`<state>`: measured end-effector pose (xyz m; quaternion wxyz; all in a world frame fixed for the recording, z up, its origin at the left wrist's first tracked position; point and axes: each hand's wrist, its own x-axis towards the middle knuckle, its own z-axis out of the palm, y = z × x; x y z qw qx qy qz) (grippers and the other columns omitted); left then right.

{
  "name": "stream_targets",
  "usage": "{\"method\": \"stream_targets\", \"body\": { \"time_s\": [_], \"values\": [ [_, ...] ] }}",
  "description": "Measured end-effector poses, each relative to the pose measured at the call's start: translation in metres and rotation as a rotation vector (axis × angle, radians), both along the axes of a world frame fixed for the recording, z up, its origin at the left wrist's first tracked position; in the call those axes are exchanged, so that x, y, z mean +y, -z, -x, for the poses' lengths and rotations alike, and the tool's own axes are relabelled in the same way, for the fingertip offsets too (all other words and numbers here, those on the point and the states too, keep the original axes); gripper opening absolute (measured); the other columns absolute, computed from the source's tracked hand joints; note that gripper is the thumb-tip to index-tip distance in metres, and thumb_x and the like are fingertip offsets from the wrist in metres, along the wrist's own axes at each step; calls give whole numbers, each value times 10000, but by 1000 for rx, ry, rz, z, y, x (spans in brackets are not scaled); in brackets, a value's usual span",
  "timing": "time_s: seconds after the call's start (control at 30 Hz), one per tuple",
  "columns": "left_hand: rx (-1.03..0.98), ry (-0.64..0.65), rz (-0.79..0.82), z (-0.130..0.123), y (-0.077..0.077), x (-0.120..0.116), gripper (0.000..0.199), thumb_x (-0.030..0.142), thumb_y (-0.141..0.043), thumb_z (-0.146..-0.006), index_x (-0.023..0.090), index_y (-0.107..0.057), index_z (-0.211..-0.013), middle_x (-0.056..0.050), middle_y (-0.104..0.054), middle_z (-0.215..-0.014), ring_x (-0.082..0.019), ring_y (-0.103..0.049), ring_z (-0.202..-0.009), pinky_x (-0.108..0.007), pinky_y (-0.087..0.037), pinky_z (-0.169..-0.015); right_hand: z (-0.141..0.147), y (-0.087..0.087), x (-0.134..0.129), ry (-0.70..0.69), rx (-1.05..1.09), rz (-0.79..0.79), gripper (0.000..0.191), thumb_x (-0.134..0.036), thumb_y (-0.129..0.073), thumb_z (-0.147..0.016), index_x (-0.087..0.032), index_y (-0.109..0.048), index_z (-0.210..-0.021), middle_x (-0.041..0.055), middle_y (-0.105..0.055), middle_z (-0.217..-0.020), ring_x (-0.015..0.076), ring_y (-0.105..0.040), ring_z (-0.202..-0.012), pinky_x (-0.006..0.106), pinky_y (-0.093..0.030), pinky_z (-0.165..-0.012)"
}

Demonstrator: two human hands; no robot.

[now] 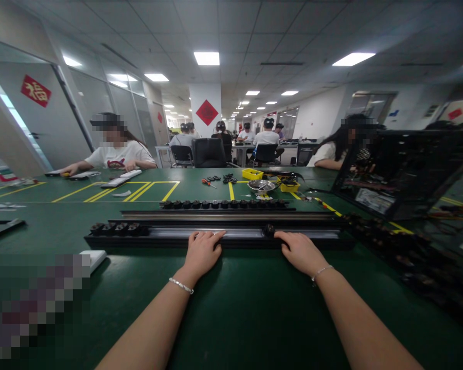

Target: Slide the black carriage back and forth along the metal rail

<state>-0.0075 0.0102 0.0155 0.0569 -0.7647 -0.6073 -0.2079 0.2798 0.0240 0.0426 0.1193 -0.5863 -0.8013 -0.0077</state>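
A long black channel [216, 242] with a shiny inner floor lies crosswise before me. Several black socket-like modules [119, 229] sit in its left end. One more black module [269, 230] is in it, right of the middle. My left hand [203, 252] is closed over the channel's near wall, thumb in front and index finger stretched to the right. My right hand [301, 252] has its fingers over the same wall, its fingertips at the lone module's right side; whether they touch it I cannot tell. Behind lie a second long rail [231, 216] and a row of black modules [224, 204].
A heap of black parts [416, 257] lies on the right, beside an open black case [389, 174]. A metal bowl [261, 186], yellow bins [252, 174] and a screwdriver [207, 182] stand farther back. Two people sit across the green table [231, 308]; a white bar [94, 261] lies left.
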Motion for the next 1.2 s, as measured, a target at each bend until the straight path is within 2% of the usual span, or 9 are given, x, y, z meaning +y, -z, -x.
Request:
{"method": "stream_targets", "body": {
  "time_s": [0.33,0.53,1.2],
  "values": [
    [10,5,-27,-1,1,0,395,267,-439,-845,355,-543,-1215,-3,-653,-977,-201,-544,-974,-420,-272,-952,-3,1,1,8,-39,-8,410,-187,-392,-801,-218,-597,-1154,73,-648,-1116,207,-579,-989,349,-378,-901],
    [1,9,-43,0,1,0,395,258,-439,-844,355,-544,-1213,1,-654,-974,-197,-544,-979,-419,-269,-956,-2,-2,1,20,-23,-1,391,-196,-392,-805,-220,-603,-1133,73,-646,-1118,208,-570,-1018,353,-372,-918],
    [-11,-3,8,-1,-3,-2,406,250,-439,-846,356,-530,-1227,0,-652,-995,-188,-537,-998,-396,-268,-956,-6,-4,1,67,12,-9,341,-196,-373,-817,-222,-637,-1032,60,-657,-1063,202,-568,-979,338,-386,-866]
  ]
}}
